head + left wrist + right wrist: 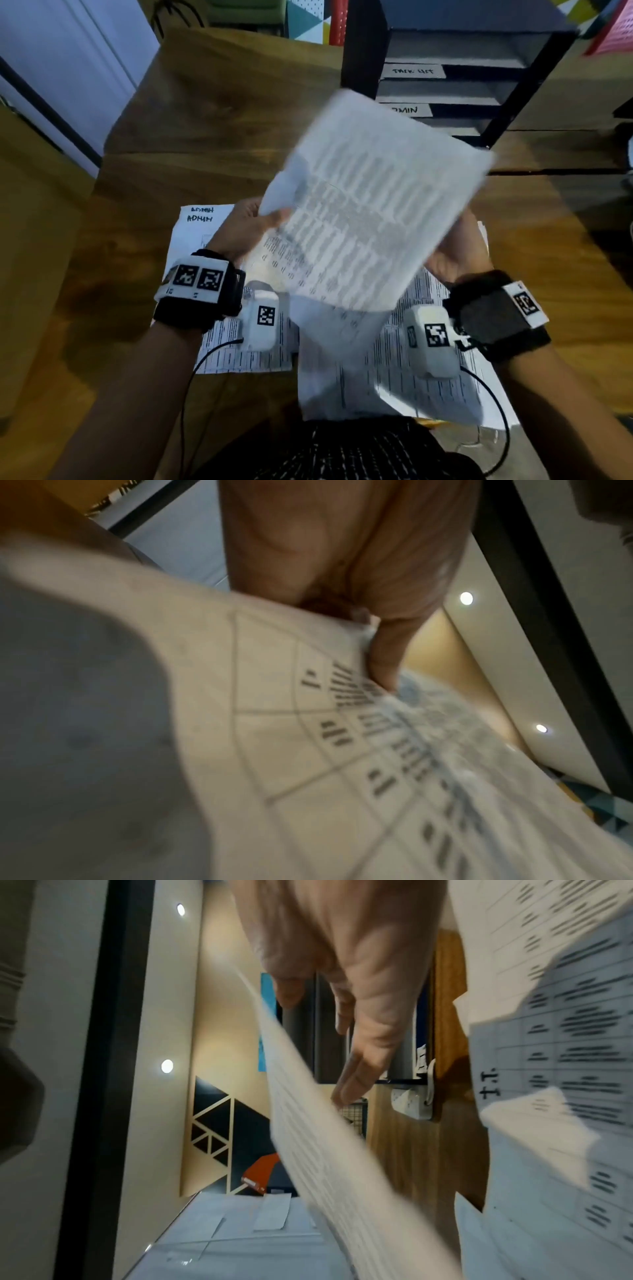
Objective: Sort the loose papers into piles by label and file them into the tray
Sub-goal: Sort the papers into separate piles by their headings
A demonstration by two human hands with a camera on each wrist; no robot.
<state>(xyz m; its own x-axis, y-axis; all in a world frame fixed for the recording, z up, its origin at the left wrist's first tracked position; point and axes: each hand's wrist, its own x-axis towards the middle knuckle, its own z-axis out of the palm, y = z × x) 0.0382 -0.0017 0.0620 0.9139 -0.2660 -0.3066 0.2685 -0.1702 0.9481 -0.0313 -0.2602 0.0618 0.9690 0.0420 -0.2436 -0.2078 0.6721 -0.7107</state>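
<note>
- Sheet (370, 212): a printed page held in the air above the table centre, tilted, blurred. Judged light, limp and easily creased; hold it at opposite edges.
- Left hand (245, 228): grip pinching the sheet's 9 o'clock edge, thumb on top.
- Right hand (459, 251): at the 4 o'clock edge; fingers (356, 1074) lie nearly straight against the paper.
- Piles: an "ADMIN" pile (200, 219) at 8 o'clock, another pile (428, 383) at 5 o'clock.
- Tray (455, 89): labelled shelves, at 1 o'clock.
- Table (212, 137): smooth wood; paper is likely to slide on it.
- Room: dim, ceiling spotlights.
</note>
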